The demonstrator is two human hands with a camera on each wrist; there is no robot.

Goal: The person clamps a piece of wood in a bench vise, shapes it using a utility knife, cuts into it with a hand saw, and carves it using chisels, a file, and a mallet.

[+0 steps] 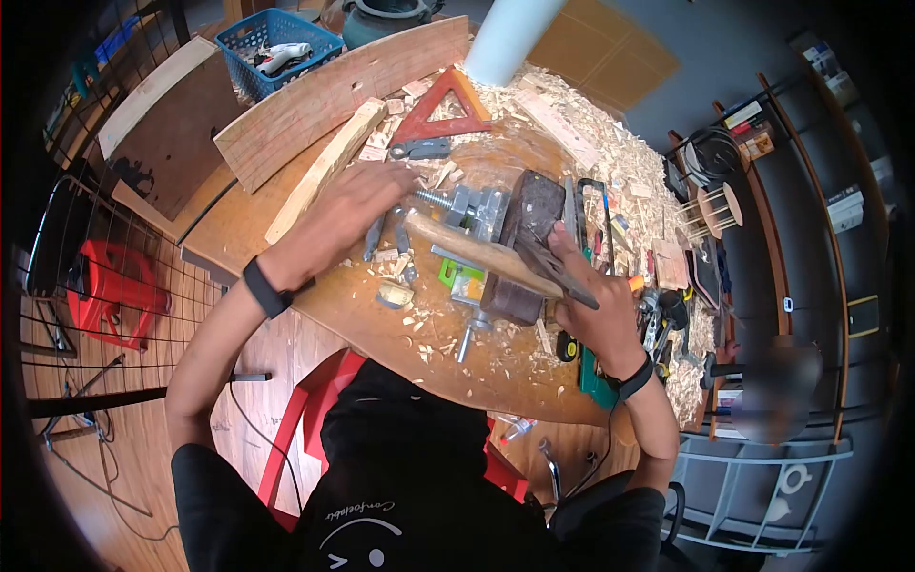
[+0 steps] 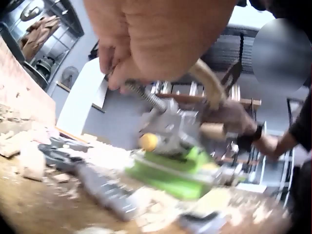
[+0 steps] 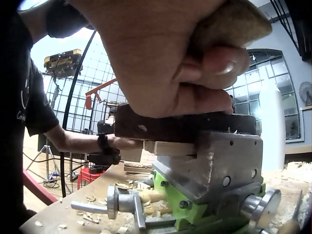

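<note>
My right hand (image 1: 605, 310) grips a wooden-handled adze (image 1: 477, 250) near its dark metal blade (image 1: 577, 284). In the right wrist view that hand's curled fingers rest on a dark block (image 3: 146, 127), which lies across the top of a metal vise (image 3: 222, 165) with a green base. A pale wood strip (image 3: 168, 148) shows just beneath the block. At the far end of the vise screw (image 2: 148, 97), my left hand (image 1: 367, 200) has its fingers curled round the screw's handle, which the hand mostly hides.
Wood shavings (image 1: 634, 172) cover the table's right and back. A red triangle square (image 1: 443, 112), a long pale batten (image 1: 329, 170) and a broad curved board (image 1: 343, 100) lie beyond the left hand. Pliers (image 2: 97, 183) and wood chips are near the vise; a blue basket (image 1: 278, 52) stands behind.
</note>
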